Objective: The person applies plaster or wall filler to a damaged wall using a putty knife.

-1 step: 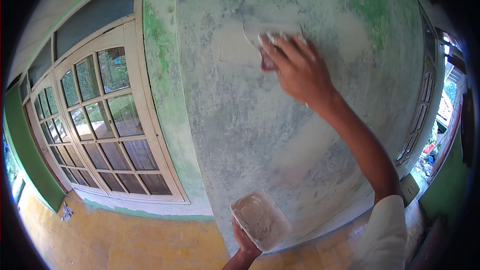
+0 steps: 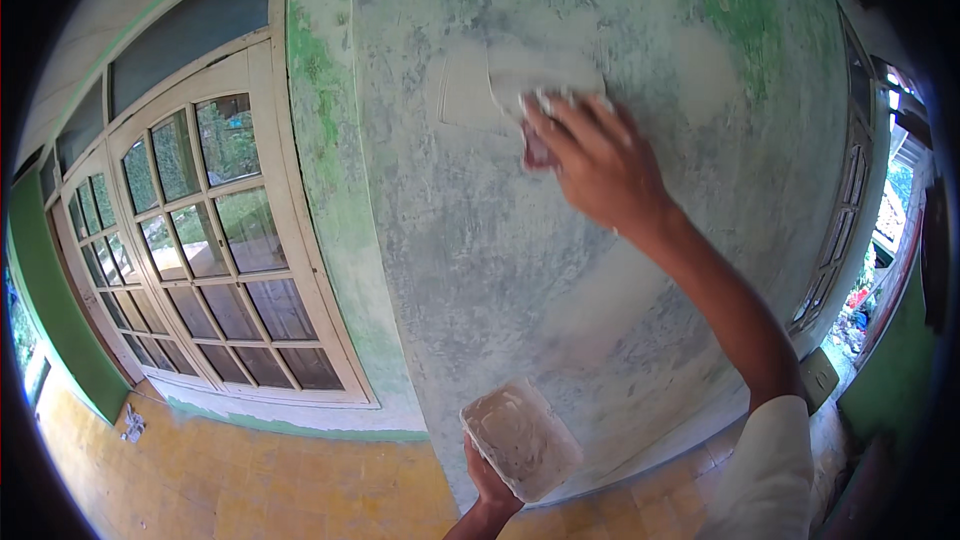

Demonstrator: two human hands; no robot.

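My right hand is pressed up to the wall, fingers closed over a reddish scraper. Most of that tool is hidden beneath my fingers, and pale smears coat the fingertips. A fresh patch of wet, whitish putty spreads on the wall just above the hand. Lower down, my left hand grips a white rectangular tub from its left side. Pale putty lies inside the tub, which is tilted so its open top shows.
To the left stand cream doors with glass panes. Yellow tiles cover the floor, with a crumpled scrap by the green pillar. A shuttered window is set in the wall at the right.
My right hand and the scraper have slid a short way down the wall, baring more of the putty patch above. The left hand and tub have stayed in place.
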